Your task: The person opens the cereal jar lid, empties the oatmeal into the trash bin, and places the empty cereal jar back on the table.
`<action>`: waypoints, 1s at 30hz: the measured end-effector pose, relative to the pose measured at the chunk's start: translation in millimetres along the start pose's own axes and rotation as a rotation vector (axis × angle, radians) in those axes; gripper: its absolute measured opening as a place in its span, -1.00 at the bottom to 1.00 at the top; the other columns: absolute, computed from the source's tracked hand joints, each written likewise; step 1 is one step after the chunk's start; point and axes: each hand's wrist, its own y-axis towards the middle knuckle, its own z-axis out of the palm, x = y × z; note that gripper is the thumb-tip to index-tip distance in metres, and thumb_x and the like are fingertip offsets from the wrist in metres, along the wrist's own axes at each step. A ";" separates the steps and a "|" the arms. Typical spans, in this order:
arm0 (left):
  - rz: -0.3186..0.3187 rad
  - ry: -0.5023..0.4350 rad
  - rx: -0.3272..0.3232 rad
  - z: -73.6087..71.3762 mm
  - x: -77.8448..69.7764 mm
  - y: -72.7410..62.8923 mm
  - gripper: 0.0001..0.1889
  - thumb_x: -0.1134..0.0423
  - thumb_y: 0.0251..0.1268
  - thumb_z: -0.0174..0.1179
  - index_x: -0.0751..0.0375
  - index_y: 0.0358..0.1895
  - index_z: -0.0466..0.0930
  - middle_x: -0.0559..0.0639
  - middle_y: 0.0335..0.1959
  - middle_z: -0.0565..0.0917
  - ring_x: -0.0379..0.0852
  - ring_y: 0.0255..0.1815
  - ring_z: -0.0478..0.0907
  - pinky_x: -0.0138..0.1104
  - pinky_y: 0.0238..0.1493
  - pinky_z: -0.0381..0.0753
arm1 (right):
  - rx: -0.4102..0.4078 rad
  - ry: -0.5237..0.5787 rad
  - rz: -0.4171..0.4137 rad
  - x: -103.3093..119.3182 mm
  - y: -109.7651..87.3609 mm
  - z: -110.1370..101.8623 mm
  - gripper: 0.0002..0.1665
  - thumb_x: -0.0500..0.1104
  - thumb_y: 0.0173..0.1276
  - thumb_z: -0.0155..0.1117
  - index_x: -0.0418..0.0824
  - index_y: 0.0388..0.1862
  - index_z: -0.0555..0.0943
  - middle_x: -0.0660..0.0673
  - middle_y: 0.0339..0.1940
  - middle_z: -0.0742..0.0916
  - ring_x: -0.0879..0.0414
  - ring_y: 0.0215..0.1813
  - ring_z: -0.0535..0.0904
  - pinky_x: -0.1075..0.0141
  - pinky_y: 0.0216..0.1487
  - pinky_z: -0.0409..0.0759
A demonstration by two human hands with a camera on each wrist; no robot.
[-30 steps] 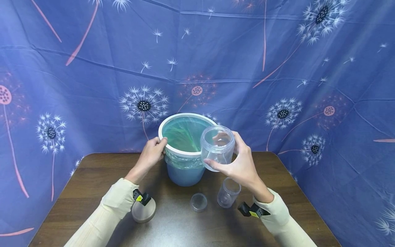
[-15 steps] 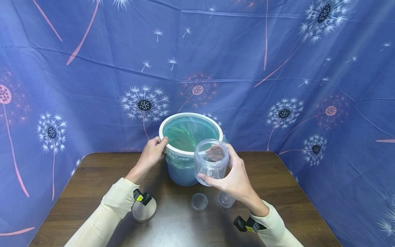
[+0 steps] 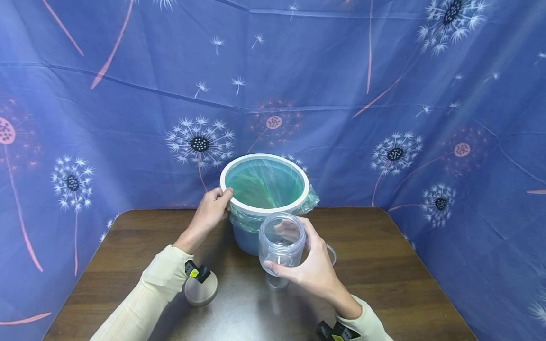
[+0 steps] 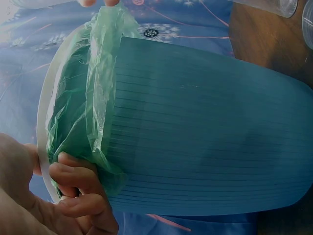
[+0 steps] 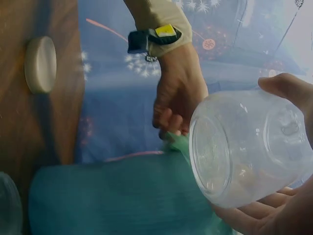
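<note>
My left hand (image 3: pixel 209 211) pinches the white rim of a blue waste bin (image 3: pixel 244 239) at its left side. In the left wrist view its fingers curl over the green bin liner (image 4: pixel 101 93) folded down outside the bin (image 4: pixel 210 127). My right hand (image 3: pixel 313 267) grips a clear wide-mouthed jar (image 3: pixel 273 253) around its side. The jar is lidless, upright but tilted, and held above the table in front of the bin. Its base faces the camera in the right wrist view, where the jar (image 5: pixel 249 147) looks empty.
A round beige lid (image 3: pixel 202 291) lies on the wooden table (image 3: pixel 409 274) below the left wrist. One small clear round piece (image 3: pixel 277 282) shows partly beneath the held jar. Behind the right hand, only the rim of another clear container (image 3: pixel 332 255) is visible. A patterned blue cloth hangs behind.
My right hand has carried the jar left and down, away from the bin's right rim toward the front. The left hand keeps its hold on the rim.
</note>
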 end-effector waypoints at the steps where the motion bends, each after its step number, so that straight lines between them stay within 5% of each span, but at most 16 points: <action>1: 0.002 -0.001 0.002 -0.4 -0.3 -0.2 -0.61 0.06 0.65 0.09 0.19 -0.43 0.45 -0.03 -0.53 0.53 -0.19 -0.59 0.40 -0.37 -0.46 0.38 | 0.002 0.001 0.006 -0.7 -1.3 1.8 -0.02 -0.14 -0.01 0.84 -0.07 0.37 0.49 -0.05 0.15 0.78 0.00 0.20 0.74 0.20 0.22 0.64; 30: 0.001 -0.024 0.000 -1.1 -0.8 -1.1 -0.63 0.11 0.66 0.07 0.18 -0.43 0.43 -0.04 -0.53 0.51 -0.22 -0.61 0.37 -0.39 -0.50 0.34 | 0.115 0.062 0.131 -39.8 -25.0 59.0 0.00 0.00 -0.03 0.85 0.00 0.37 0.50 0.00 0.15 0.77 -0.01 0.18 0.72 0.15 0.28 0.61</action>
